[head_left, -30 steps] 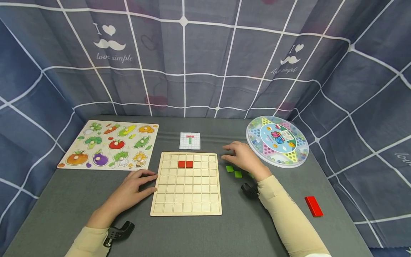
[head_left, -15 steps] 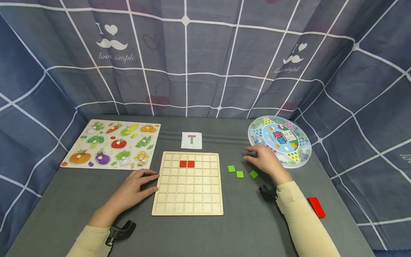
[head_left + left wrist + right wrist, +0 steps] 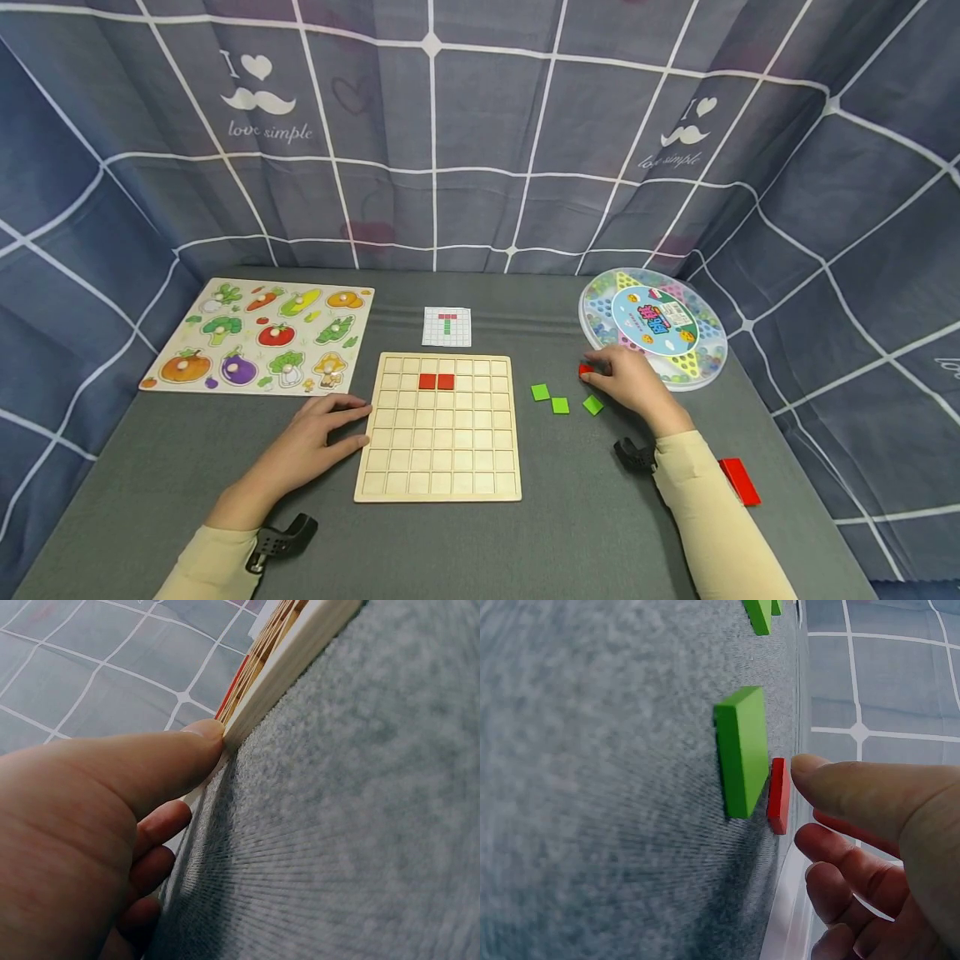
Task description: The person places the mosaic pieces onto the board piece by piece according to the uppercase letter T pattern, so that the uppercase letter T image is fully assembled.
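My right hand [image 3: 633,383], ungripped, meets a thin, plain, bright-red tile [image 3: 778,796]; my relaxed left hand [image 3: 311,437] touches the pale gridded board [image 3: 437,442].

Grid board [image 3: 437,461], one; red square tiles [image 3: 427,382], three (two on the board, one off); green square tiles [image 3: 560,406], three; oblong red block [image 3: 740,481], one; pattern card [image 3: 432,337], one; vegetable puzzle board [image 3: 262,358], one; round game board [image 3: 655,321], one; black wrist units [image 3: 281,542], two.

Left hand [image 3: 82,817] apparently against wooden board [image 3: 283,667]
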Tool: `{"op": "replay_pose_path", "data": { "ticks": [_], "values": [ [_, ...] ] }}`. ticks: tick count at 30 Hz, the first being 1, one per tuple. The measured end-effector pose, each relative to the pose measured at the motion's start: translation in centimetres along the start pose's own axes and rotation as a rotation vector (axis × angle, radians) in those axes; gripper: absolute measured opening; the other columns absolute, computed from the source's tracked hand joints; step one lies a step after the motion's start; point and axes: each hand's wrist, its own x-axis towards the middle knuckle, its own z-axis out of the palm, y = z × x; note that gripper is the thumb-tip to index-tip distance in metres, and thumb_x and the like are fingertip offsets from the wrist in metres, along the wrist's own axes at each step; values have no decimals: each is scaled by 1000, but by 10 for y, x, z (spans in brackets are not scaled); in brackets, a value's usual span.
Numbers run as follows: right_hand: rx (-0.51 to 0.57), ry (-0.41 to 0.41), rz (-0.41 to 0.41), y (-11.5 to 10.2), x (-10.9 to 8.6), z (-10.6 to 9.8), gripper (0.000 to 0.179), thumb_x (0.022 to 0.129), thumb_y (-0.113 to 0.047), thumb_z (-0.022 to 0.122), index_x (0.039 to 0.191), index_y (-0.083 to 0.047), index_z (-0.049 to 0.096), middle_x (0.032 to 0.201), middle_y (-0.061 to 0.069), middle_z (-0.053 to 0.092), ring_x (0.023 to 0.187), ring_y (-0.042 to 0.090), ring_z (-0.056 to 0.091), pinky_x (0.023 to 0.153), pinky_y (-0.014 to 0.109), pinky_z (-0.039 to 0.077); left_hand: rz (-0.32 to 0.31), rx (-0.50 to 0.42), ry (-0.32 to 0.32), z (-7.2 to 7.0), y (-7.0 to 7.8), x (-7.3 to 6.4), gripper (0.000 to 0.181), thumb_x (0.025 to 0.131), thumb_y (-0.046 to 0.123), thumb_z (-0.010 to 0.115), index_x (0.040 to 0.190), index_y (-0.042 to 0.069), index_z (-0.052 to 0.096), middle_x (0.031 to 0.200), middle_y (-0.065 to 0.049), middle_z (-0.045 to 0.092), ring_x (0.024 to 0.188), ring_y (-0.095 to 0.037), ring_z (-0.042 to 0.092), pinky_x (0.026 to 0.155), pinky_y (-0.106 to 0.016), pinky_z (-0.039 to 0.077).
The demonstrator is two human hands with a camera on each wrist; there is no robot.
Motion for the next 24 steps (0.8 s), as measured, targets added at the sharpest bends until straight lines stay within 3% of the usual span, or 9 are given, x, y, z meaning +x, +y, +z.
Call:
{"op": "replay_pose_path", "data": {
  "ticks": [13,24],
  "values": [
    [-33,-24,-17,1,-2,3,29,87,-16,77,113,-3,74,95,7,69,76,17,56,69,39,47,10,-3,3,0,0,0,45,90,34,75,130,13,68,130,-4,57,123,-30,45,99,-56,36],
    [-37,-21,-12,0,-2,3,26,88,-16,76,111,-3,75,99,11,69,86,25,64,77,47,51,15,0,4,0,0,0,46,90,34,75,130,13,67,129,-4,57,123,-30,45,99,-56,35]
  ]
}}
